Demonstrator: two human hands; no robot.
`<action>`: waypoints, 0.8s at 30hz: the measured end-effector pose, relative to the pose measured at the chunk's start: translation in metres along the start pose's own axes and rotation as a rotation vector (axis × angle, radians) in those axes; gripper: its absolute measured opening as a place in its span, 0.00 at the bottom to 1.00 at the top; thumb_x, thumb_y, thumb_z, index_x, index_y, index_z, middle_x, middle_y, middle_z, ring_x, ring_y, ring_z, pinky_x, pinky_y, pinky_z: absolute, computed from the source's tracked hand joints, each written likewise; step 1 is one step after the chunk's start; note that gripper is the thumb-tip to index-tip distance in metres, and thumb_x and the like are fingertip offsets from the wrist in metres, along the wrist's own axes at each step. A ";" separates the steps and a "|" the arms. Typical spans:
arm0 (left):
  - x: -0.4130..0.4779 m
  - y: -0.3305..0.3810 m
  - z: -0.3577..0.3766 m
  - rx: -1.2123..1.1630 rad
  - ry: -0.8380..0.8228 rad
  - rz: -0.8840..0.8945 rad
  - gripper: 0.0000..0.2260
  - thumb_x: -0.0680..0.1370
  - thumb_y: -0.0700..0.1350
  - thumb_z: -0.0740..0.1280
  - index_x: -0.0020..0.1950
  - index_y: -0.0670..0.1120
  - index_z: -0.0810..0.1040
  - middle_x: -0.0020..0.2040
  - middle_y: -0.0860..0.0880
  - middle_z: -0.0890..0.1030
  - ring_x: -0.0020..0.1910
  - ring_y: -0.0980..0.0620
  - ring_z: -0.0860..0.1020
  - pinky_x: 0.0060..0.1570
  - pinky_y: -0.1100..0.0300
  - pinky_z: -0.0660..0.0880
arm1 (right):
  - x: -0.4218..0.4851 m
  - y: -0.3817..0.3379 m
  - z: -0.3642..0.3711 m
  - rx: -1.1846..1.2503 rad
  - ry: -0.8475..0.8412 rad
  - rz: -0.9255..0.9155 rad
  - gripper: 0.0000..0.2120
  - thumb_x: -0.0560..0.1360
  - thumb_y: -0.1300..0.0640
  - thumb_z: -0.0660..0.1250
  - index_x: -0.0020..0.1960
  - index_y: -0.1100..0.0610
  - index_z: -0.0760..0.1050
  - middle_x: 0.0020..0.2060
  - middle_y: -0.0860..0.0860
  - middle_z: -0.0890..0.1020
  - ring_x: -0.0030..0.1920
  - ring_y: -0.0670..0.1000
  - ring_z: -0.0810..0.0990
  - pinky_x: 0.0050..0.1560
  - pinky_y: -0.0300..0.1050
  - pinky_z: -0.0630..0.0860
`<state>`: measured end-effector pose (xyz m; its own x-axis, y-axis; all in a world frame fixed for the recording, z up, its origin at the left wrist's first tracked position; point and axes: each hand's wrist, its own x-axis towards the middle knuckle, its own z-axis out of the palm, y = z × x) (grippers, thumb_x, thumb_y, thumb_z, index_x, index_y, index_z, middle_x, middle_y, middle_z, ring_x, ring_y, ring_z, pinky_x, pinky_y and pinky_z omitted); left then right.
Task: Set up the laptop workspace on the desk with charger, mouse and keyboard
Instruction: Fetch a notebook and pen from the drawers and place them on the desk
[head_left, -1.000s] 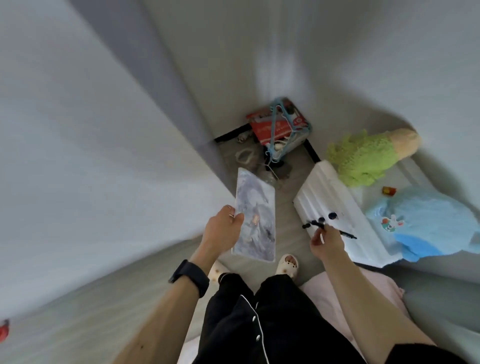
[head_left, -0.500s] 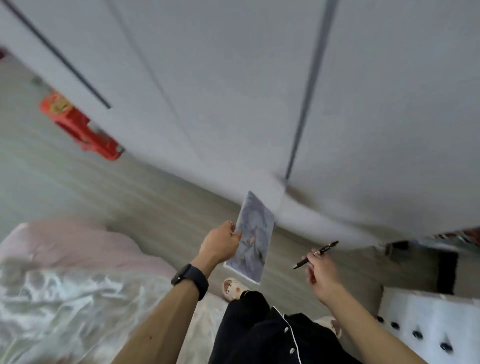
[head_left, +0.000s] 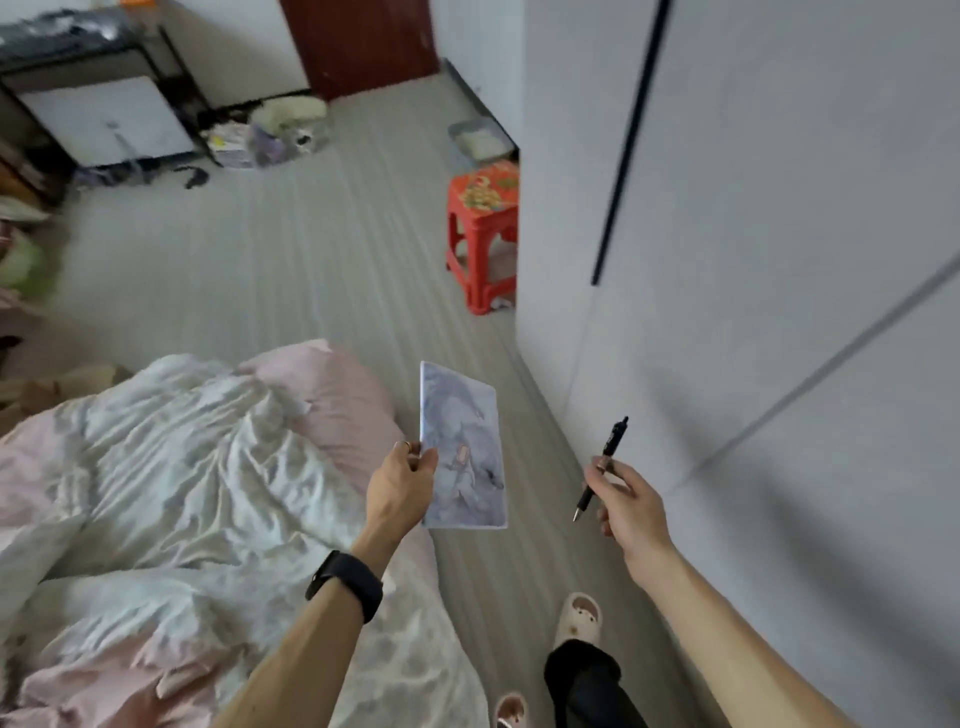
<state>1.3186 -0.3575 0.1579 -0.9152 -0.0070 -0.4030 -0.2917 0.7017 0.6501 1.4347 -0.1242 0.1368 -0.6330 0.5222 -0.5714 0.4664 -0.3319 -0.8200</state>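
Left hand (head_left: 400, 488) grips a thin grey-patterned notebook (head_left: 464, 451) by its left edge; right hand (head_left: 631, 512) pinches a black pen (head_left: 602, 465), tip down. Both are held above the floor between the bed (head_left: 171, 493) and the wardrobe (head_left: 753, 260). A desk (head_left: 96, 111) stands far left; laptop, charger, mouse, keyboard not discernible.

1. Notebook (head_left: 465, 447), centre of frame: pale grey-blue cover with a cloudy marbled pattern and a small reddish mark.
2. Pen (head_left: 601, 467), right of centre: black barrel, silver tip.
3. Stool (head_left: 482, 234), upper centre: bright red with a yellow-and-green floral print on the seat.
4. Bedding (head_left: 182, 467), lower left: pale pink sheet, white crumpled quilt.
5. Wristband (head_left: 345, 584), lower centre: black.
6. Slippers (head_left: 579, 618), bottom: cream.
7. Door (head_left: 363, 41), top: dark reddish-brown.
8. Floor (head_left: 260, 260): grey, striped.
9. Wardrobe (head_left: 753, 208), right: light grey, black handle strip.
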 end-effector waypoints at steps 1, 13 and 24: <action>0.017 0.009 -0.014 -0.063 0.036 -0.011 0.13 0.81 0.51 0.61 0.60 0.44 0.76 0.48 0.51 0.82 0.47 0.48 0.78 0.47 0.55 0.72 | 0.015 -0.027 0.018 -0.009 -0.048 -0.033 0.09 0.74 0.50 0.75 0.53 0.49 0.83 0.43 0.50 0.83 0.32 0.50 0.70 0.33 0.44 0.69; 0.219 0.158 -0.150 -0.586 0.360 -0.002 0.13 0.80 0.52 0.64 0.48 0.42 0.76 0.43 0.41 0.83 0.39 0.47 0.80 0.39 0.51 0.78 | 0.195 -0.305 0.229 -0.004 -0.472 -0.294 0.03 0.74 0.52 0.74 0.46 0.50 0.84 0.36 0.53 0.76 0.30 0.49 0.67 0.32 0.44 0.63; 0.382 0.200 -0.283 -0.738 0.629 -0.011 0.14 0.81 0.48 0.64 0.52 0.36 0.76 0.49 0.39 0.83 0.44 0.43 0.83 0.48 0.43 0.80 | 0.299 -0.446 0.450 -0.091 -0.638 -0.433 0.06 0.75 0.52 0.74 0.51 0.52 0.83 0.36 0.48 0.79 0.29 0.47 0.67 0.30 0.43 0.64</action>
<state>0.8319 -0.4213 0.3159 -0.8305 -0.5412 -0.1321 -0.2058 0.0776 0.9755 0.7592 -0.1740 0.3168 -0.9908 0.0285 -0.1322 0.1279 -0.1212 -0.9844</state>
